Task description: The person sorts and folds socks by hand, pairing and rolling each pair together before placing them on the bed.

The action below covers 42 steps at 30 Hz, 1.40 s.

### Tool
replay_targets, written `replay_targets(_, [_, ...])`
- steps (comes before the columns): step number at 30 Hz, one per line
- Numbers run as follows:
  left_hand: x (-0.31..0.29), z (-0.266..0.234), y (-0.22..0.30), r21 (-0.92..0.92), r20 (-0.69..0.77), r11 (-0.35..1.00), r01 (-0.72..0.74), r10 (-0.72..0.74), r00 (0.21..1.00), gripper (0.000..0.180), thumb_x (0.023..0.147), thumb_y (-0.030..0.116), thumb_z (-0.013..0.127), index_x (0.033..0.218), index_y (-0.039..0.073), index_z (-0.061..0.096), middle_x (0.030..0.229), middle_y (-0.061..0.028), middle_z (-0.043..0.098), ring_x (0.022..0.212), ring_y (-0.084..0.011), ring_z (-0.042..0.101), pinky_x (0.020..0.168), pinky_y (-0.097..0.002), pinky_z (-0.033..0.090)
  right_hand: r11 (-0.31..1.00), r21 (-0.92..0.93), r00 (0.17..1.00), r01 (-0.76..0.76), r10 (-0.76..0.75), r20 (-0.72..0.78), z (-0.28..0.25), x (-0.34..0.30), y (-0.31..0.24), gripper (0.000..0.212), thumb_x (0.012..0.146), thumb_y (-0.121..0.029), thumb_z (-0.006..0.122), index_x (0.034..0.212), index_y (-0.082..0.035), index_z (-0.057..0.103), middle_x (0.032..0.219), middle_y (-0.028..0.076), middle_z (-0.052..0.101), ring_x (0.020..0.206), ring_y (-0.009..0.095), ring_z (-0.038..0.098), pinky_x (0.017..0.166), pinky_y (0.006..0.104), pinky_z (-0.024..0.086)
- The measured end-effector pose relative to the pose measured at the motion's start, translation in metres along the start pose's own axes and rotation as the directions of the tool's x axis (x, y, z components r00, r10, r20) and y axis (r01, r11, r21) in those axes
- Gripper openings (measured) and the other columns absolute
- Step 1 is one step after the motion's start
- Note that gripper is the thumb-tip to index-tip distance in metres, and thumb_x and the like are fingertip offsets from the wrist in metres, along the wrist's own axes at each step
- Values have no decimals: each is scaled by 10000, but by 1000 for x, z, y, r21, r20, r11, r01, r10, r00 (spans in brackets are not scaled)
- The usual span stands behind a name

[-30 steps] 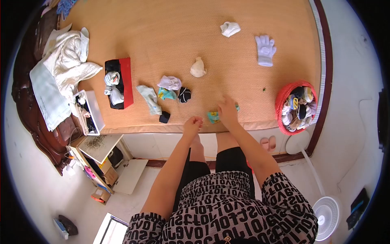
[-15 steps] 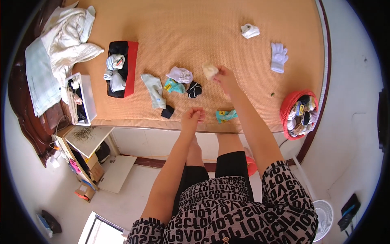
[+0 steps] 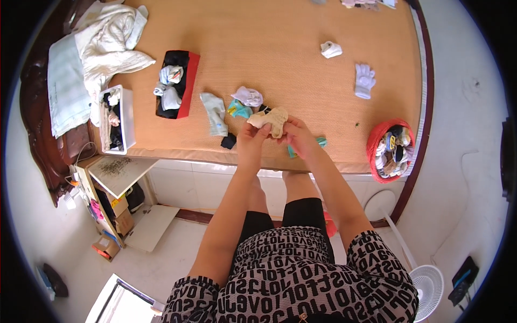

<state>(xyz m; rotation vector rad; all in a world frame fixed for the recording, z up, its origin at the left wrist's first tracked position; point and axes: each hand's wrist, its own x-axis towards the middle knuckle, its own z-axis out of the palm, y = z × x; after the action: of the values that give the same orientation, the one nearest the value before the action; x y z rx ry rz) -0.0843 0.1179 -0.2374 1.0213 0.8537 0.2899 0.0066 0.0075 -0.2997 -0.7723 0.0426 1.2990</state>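
A cream sock (image 3: 277, 117) is spread between my two hands, above the near part of the woven bed mat (image 3: 301, 75). My left hand (image 3: 252, 144) pinches its left side, and my right hand (image 3: 300, 138) grips its right side. Just beyond lie a white-lilac sock bundle (image 3: 248, 97) and a teal piece with yellow (image 3: 240, 109); a dark sock is partly hidden behind the cream one. To the left are a long pale sock (image 3: 215, 115) and a small black folded cloth (image 3: 229, 141). Another teal piece (image 3: 322, 142) shows partly behind my right hand.
On the right stands a red basket (image 3: 372, 151) full of socks, with a white glove (image 3: 364, 82) and a white balled sock (image 3: 330, 49) beyond it. A red-and-black box (image 3: 189, 86) and a white bin (image 3: 128, 121) hold more on the left. A cabinet (image 3: 116, 177) adjoins the bed.
My right hand has brought the cream sock back toward me and to the left. My left hand has risen to meet it, and both now hold it. The view has shifted slightly.
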Motion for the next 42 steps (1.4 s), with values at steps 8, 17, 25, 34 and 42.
replay_targets(8, [-7,-53,-17,282,-225,959,41,24,974,237,813,4,586,1043,18,533,942,-71,608,833,-133,592,668,-245,493,972,-233,977,24,-72,-200,63,-4,23,331,854,-156,572,1150,-39,482,982,57,518,789,125,571,628,257,510])
replay_targets(17, [46,-179,27,656,-307,751,-78,359,881,234,734,6,611,960,11,552,840,-87,584,717,-196,578,647,-319,465,983,-182,942,-8,-54,-332,135,59,106,309,874,-146,535,1142,-10,466,913,59,544,815,138,576,699,262,503])
replay_targets(25, [202,-302,84,916,116,238,-323,613,782,224,757,-19,538,978,6,566,1039,-131,529,899,-292,532,777,-360,445,961,-249,929,-120,21,-369,171,125,166,252,884,-132,516,1093,10,517,900,61,566,786,126,584,700,241,490])
replay_targets(34, [254,-297,55,922,271,-311,-230,97,958,395,854,347,517,939,-25,618,1001,-165,585,991,-313,519,841,-397,445,951,-237,843,-196,40,-537,111,150,212,233,848,-146,572,1031,-3,569,842,62,583,731,135,584,644,257,475])
replay_targets(42, [184,-220,36,942,334,-214,-259,504,797,378,714,207,677,1000,-3,543,975,-178,531,965,-346,493,803,-431,407,702,-685,362,-194,-598,-715,13,138,193,133,808,-108,584,910,-35,626,846,114,601,698,216,587,645,328,469])
